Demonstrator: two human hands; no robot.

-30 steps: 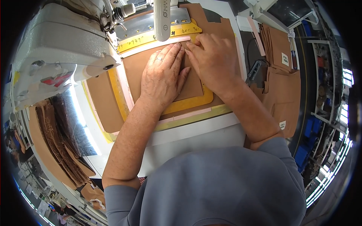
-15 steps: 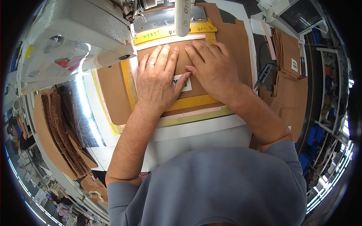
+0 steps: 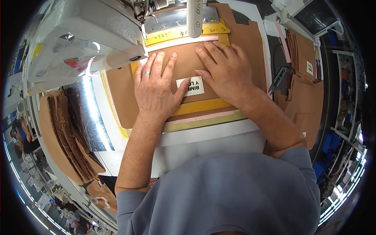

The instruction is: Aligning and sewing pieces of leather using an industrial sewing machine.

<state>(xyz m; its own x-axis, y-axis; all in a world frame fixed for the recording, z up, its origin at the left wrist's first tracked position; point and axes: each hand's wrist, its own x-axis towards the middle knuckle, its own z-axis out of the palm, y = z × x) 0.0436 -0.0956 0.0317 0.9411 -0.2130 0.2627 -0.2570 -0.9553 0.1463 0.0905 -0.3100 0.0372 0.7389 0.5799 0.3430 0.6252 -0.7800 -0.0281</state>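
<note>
My left hand (image 3: 156, 88) lies flat, fingers spread, on a brown fabric piece (image 3: 188, 66) held in a yellow and pink template (image 3: 203, 111). A ring shows on one finger. My right hand (image 3: 225, 70) presses flat on the same brown piece, just right of a small white label (image 3: 192, 86) that sits between the two hands. The fabric and template lie on the bed of a grey sewing machine (image 3: 82, 39), whose white presser arm (image 3: 194, 17) stands just beyond my fingertips.
A stack of brown cut pieces (image 3: 64, 133) hangs at the left over a shiny metal surface. More brown pieces (image 3: 303, 78) are piled at the right, with thread snips (image 3: 277, 78) beside them. The white table edge (image 3: 203, 135) runs near my body.
Both hands have slid toward me on the brown piece and spread apart, uncovering the white label between them. The view has shifted slightly.
</note>
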